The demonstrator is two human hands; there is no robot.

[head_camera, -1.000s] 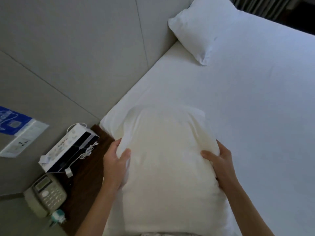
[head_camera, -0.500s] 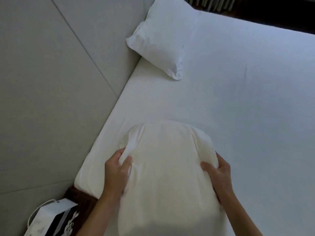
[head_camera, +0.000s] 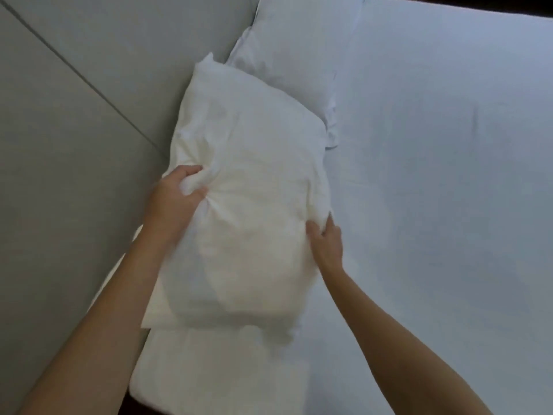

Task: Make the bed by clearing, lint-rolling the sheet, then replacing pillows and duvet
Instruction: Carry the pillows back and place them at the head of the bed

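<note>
No readable text; plain white creased pillow (head_camera: 248,187) over sheet (head_camera: 434,205), L hand (head_camera: 175,202) bunching its left edge, R hand (head_camera: 326,238) gripping right edge, 2nd pillow (head_camera: 296,55) far.

I see my two bare forearms, no sleeves, watch or rings showing; left hand (head_camera: 173,202) and right hand (head_camera: 326,241) are both uncovered, gloveless.

no readable text, no labels, brands, numbers or signs on anything in view
</note>
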